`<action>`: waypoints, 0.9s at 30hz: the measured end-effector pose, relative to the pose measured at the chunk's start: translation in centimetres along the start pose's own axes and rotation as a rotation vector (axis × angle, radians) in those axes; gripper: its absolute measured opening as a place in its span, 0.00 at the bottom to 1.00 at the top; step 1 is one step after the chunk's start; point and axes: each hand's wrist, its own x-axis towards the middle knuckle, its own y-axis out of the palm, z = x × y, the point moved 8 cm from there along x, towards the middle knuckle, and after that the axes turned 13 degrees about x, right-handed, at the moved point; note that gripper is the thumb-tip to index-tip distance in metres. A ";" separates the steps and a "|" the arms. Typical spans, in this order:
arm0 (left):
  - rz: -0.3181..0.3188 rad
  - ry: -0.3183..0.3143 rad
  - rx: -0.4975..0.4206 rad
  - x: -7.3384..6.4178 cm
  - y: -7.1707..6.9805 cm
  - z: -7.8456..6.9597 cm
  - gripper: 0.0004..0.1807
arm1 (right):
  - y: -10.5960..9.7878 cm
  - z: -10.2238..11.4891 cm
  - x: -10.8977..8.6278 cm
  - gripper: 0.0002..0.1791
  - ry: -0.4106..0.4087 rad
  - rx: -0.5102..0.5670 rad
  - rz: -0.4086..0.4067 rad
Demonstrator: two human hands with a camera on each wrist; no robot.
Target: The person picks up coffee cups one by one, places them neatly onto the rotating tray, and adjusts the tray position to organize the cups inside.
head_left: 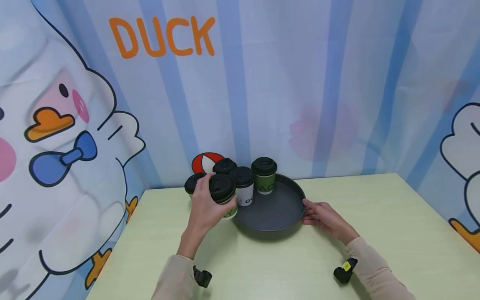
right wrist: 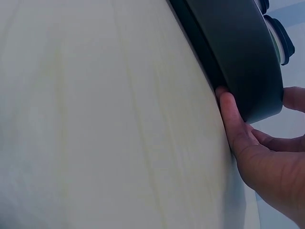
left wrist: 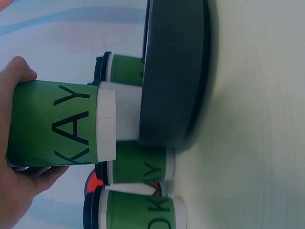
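Two cups (head_left: 245, 196) in dark pan (head_left: 279, 210), green cup (left wrist: 52, 124) (lidded) held

The head view is bright and evenly lit, with soft shadow on the table (head_left: 292, 266) under the near side of the dark tray (head_left: 279, 210). Both wrist views look dimmer and bluish, the backdrop (left wrist: 62, 40) blurred in the left one.

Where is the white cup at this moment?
In the head view, the white cup stands inside the dark tray, at its left side, between the left hand and the tray's green cup.
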 end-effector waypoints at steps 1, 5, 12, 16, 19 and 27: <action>0.000 0.004 -0.004 0.1 0.3 -0.3 0.45 | 0.0 0.0 0.0 0.27 0.000 0.002 -0.002; 0.004 0.010 -0.020 0.4 1.8 -1.5 0.45 | -0.1 -0.1 0.0 0.27 -0.002 0.009 -0.014; 0.007 0.009 -0.020 0.2 3.7 -3.2 0.44 | -0.2 -0.1 0.0 0.26 -0.006 0.013 -0.010; -0.005 0.021 -0.006 -0.3 4.6 -3.6 0.45 | -0.2 -0.2 0.1 0.26 -0.008 0.023 -0.007; 0.003 0.023 0.007 -0.8 5.2 -3.7 0.45 | -0.1 -0.2 0.1 0.27 -0.011 0.022 -0.001; 0.024 0.023 0.031 -2.0 6.7 -3.7 0.46 | -0.3 -0.4 0.1 0.28 -0.010 0.014 -0.010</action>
